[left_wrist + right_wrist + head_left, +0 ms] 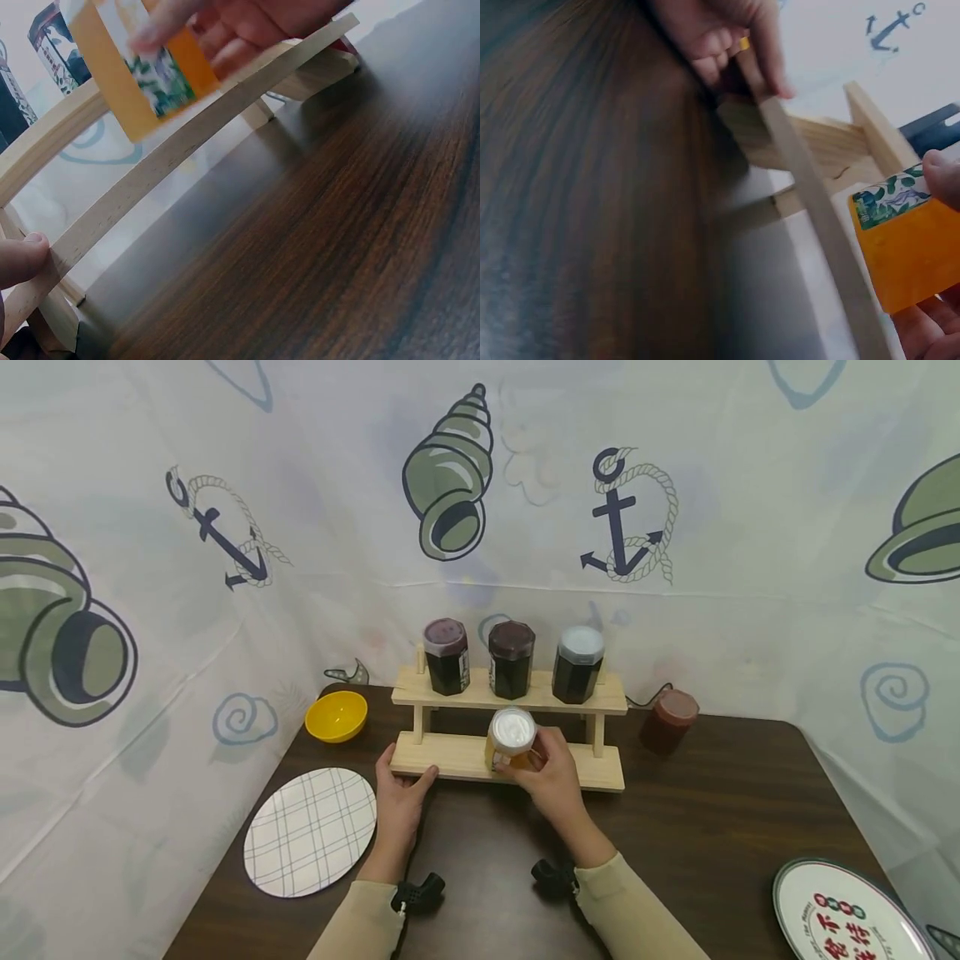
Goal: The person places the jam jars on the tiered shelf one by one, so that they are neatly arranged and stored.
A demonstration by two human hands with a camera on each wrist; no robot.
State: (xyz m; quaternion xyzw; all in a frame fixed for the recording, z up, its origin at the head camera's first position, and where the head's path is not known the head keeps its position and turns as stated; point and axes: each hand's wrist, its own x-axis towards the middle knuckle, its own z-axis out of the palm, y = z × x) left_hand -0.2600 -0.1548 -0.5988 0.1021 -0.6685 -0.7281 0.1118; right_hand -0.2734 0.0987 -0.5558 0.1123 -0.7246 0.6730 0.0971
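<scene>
My right hand [553, 781] grips a jar of orange contents with a white lid [513, 731], its thumb on the leafy label [889, 199]. In the head view this jar is at the lower step of a two-tier wooden shelf [450, 756]; whether its base touches the board I cannot tell. The left end of that lower board is held by my left hand [399, 806], with the thumb [22, 259] on its front edge. Along the upper step stand three dark jars: one with a purplish lid [446, 656], one with a dark lid [512, 660], one with a pale lid [578, 664].
Right of the shelf a red-brown jar [669, 721] stands on the dark wood table [720, 827]. A yellow bowl [337, 717] and a checked oval plate [310, 832] lie to the left. Another plate with red characters [843, 914] is at the front right. Printed cloth hangs behind.
</scene>
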